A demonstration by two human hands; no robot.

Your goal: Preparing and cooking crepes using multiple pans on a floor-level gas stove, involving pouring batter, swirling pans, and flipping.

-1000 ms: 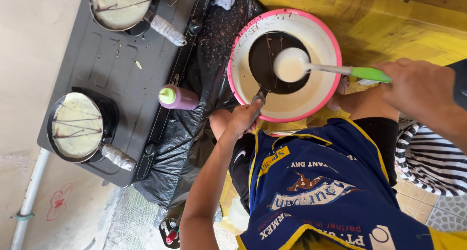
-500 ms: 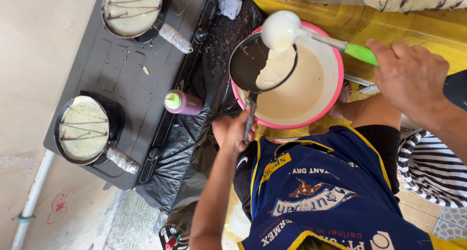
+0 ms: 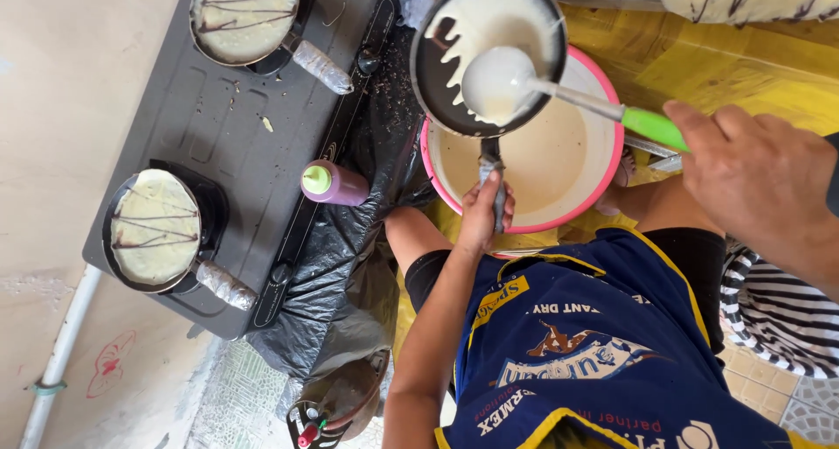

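Your left hand (image 3: 486,206) grips the black pan (image 3: 488,54) by its handle, tilted over the pink bowl (image 3: 603,165); your right hand (image 3: 753,174) clasps the green-handled ladle (image 3: 500,84), its long axis lying across the pan.

One head-worn camera looks steeply down, close over the stove (image 3: 253,143) and bowl (image 3: 559,204) — no second view.
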